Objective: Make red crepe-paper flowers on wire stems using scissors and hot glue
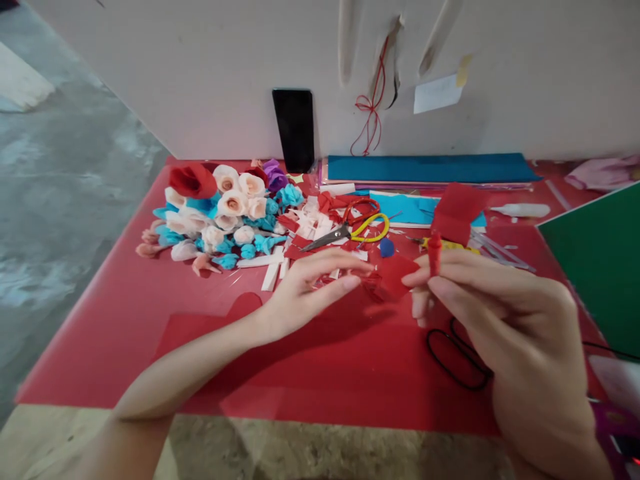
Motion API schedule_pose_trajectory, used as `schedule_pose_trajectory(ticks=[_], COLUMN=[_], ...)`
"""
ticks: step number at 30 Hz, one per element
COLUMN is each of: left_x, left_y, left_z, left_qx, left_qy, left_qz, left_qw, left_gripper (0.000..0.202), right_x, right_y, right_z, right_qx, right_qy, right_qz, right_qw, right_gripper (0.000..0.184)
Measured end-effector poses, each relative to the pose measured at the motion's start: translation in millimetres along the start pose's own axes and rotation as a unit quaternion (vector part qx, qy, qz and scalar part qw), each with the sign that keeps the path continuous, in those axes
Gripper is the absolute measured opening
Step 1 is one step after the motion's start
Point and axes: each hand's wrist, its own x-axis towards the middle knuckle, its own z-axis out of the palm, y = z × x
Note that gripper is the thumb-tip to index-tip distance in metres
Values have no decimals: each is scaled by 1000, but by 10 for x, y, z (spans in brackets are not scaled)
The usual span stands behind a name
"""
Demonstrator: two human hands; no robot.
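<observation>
Pinched between the thumb and fingers of my right hand (505,307) is a small red paper roll (435,253), held upright above the table. My left hand (315,283) hovers to the left of it with thumb and fingers apart; I see nothing held in it. A piece of red paper (397,277) lies between the two hands. Just beyond my left hand rest scissors (345,230) with one red and one yellow handle. Another red paper piece (457,213) shows behind the roll. Red paper sheets (200,333) lie under my left forearm.
Paper flowers (220,213) in several colours pile up at the back left of the red table (90,340). A phone (294,130) leans on the white board. Blue paper (430,168), a white bottle (523,210), a black cord (457,360) and a green board (600,260) are rightward.
</observation>
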Motion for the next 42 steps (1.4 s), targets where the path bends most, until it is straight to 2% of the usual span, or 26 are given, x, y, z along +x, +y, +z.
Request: schedule_pose_trajectory(ticks=[2, 5, 8, 12, 14, 18, 22, 31, 37, 42], left_x=[103, 208, 261, 290, 292, 279, 252, 190, 179, 189], left_y=[158, 297, 350, 370, 377, 398, 434, 445, 455, 475], left_z=[45, 116, 145, 107, 87, 81, 87, 86, 116, 127], left_qx=[-63, -104, -98, -93, -94, -102, -121, -167, -200, -212], left_qy=[34, 78, 122, 179, 188, 183, 174, 123, 118, 126], left_qz=[16, 21, 14, 14, 12, -13, -15, 16, 5, 8], left_qw=[997, 991, 988, 979, 977, 978, 977, 978, 973, 969], left_gripper=[20, 16, 5, 8, 8, 5, 4, 7, 10, 13], right_x=[-10, -21, -28, -29, -28, -39, -60, -69, -99, -101], right_y=[-7, -13, -6, 11, 12, 10, 30, 5, 8, 18], right_z=[2, 12, 24, 37, 45, 83, 153, 185, 189, 208], right_qx=[11, 18, 16, 15, 1, -15, -31, -62, -113, -113], right_qy=[13, 23, 30, 32, 22, -15, -21, 18, 37, 75], right_qz=[4, -5, -5, -14, -20, -34, -36, -71, -78, -82], right_qw=[1000, 1000, 999, 999, 1000, 999, 999, 995, 990, 987], right_gripper=[24, 23, 23, 23, 23, 23, 22, 24, 20, 18])
